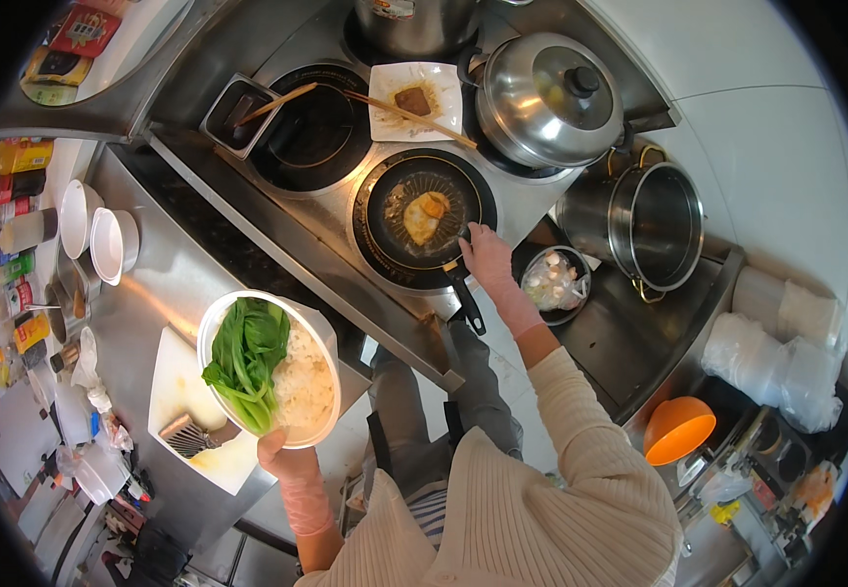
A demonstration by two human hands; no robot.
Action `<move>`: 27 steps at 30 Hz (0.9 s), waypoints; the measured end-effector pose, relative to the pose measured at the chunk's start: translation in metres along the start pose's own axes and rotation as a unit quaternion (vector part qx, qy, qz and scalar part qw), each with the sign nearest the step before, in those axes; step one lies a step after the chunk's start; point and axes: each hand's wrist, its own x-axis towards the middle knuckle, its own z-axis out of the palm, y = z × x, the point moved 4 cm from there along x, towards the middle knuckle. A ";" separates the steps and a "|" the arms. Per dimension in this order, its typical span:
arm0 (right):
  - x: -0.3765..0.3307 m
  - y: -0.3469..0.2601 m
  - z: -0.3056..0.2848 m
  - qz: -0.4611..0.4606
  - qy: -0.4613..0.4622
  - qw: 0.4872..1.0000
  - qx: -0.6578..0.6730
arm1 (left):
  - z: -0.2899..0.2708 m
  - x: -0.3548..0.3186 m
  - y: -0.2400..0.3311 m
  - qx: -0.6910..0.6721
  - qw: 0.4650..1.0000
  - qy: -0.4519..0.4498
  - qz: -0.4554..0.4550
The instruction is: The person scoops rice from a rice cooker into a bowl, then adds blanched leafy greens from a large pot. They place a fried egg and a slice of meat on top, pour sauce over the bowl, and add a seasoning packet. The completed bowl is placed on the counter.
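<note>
A white bowl (327, 338) of rice and leafy greens is tilted in my gloved left hand (282, 458), whose thumb presses the near rim. The greens (250, 362) fill its left half and the rice (303, 377) its right. My gloved right hand (488, 256) is closed at the right rim of a black frying pan (385, 256); a small dark piece shows at its fingertips, too little to name. In that pan lies a browned fried egg (425, 217). The pan's handle (467, 301) points toward me, just left of my right wrist.
Chopsticks lie across a sauce-stained square plate (416, 80) beyond the pan. A lidded pot (551, 103) and a second black pan (311, 137) share the stove. At left, a slotted turner (189, 439) rests on a white board (178, 377). An open steel pot (657, 230) stands right.
</note>
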 end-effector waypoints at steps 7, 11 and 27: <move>0.023 0.008 -0.009 0.090 0.049 0.985 0.141 | 0.006 0.004 -0.002 0.000 1.000 -0.027 0.005; 0.094 0.024 -0.016 0.164 0.104 0.951 0.242 | 0.009 0.006 -0.004 -0.003 1.000 -0.014 0.002; 0.211 0.056 0.039 0.324 -0.021 0.846 0.423 | 0.007 0.030 -0.006 -0.029 0.998 0.058 0.010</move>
